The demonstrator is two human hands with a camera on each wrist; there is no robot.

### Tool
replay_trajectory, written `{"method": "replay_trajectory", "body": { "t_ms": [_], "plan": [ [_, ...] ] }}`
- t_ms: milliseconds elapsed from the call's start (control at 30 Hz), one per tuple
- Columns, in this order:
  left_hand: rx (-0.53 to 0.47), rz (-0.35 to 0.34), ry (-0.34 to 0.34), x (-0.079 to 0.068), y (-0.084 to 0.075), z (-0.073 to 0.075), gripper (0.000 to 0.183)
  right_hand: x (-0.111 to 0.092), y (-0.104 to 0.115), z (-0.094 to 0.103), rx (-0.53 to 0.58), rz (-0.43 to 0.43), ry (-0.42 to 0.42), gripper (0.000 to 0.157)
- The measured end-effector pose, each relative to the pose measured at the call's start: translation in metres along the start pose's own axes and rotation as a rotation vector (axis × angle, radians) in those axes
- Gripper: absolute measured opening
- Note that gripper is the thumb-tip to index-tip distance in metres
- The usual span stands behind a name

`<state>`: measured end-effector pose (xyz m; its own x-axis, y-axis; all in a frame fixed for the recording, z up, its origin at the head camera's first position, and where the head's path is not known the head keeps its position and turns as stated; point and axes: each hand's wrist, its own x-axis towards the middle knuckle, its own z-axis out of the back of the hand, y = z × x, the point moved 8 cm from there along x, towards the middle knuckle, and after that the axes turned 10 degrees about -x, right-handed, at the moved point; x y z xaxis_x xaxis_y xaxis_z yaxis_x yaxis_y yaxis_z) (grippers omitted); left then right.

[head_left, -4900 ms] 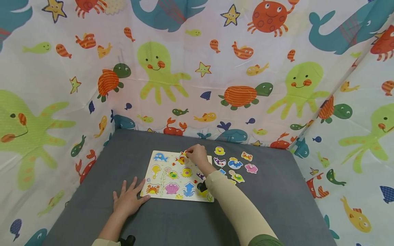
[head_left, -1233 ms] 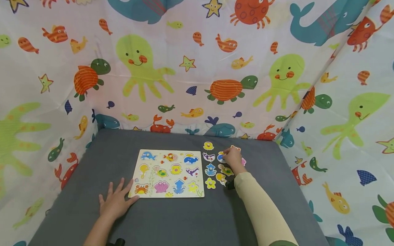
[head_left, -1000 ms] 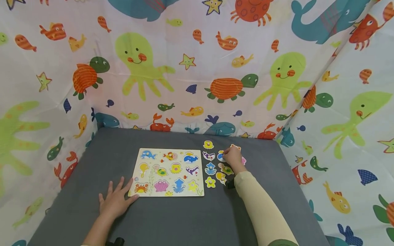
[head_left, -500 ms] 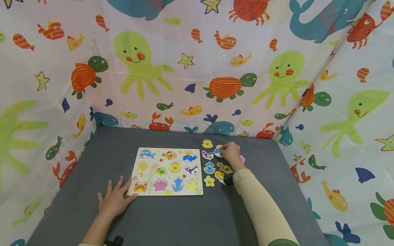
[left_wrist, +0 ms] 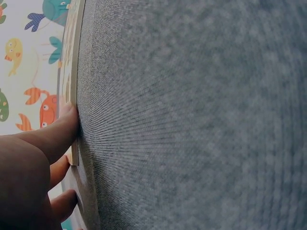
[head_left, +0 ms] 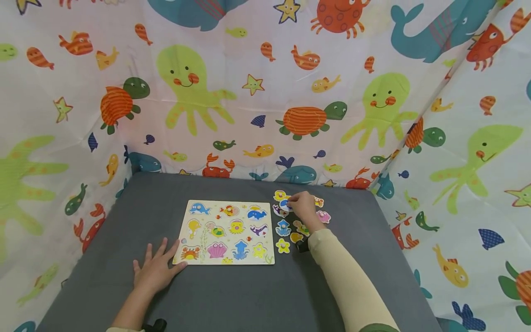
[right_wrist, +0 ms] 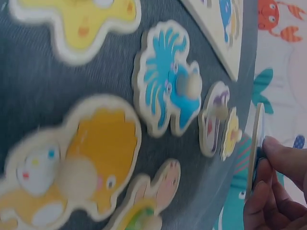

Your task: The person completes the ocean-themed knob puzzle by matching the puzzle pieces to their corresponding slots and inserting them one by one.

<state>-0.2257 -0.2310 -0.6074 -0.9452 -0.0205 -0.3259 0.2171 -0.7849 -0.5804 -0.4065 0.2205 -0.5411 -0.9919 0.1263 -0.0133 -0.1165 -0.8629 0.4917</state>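
The right hand (head_left: 303,206) pinches the knob of a blue whale puzzle piece (head_left: 284,204). In the right wrist view this piece is raised and seen edge-on. It overlaps the purple whale piece (head_left: 279,211) in the head view. Fingers spread, the left hand (head_left: 151,272) lies flat by the lower left corner of the wooden puzzle board (head_left: 227,237), thumb touching its near edge. The board shows sea-animal pictures in rows. Close to the right hand lie a blue squid piece (right_wrist: 168,84), a turtle piece (head_left: 301,228) and a pink shell piece (head_left: 323,216).
A yellow star piece (head_left: 283,246), a yellow seahorse piece (right_wrist: 103,163) and a yellow octopus piece (head_left: 280,195) also lie right of the board. A crab piece (head_left: 318,201) is farther back. Grey cloth (head_left: 232,299) covers the table; a sea-animal curtain (head_left: 265,138) stands behind.
The right hand has gone from the board to the loose pieces, picked up the blue whale piece and carried it left toward the board. The left hand stays by the board's corner.
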Motion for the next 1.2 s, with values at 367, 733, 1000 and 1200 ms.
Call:
{"method": "replay_trajectory", "body": {
  "t_ms": [367,733,1000,1200],
  "plan": [
    [0.012,-0.014,-0.017,0.001,0.001,0.0,0.093,-0.011,0.04,-0.027,0.011,0.088,-0.023,0.015],
    [0.007,-0.01,-0.027,0.001,0.002,0.001,0.094,-0.015,0.072,-0.046,0.021,0.139,0.006,0.015],
    [0.0,-0.024,-0.031,0.0,0.0,0.0,0.092,-0.013,0.081,-0.065,0.02,0.138,0.039,0.014],
    [0.002,-0.026,-0.05,0.0,0.0,0.001,0.092,-0.013,0.085,-0.072,0.012,0.124,0.049,0.012]
  ]
}}
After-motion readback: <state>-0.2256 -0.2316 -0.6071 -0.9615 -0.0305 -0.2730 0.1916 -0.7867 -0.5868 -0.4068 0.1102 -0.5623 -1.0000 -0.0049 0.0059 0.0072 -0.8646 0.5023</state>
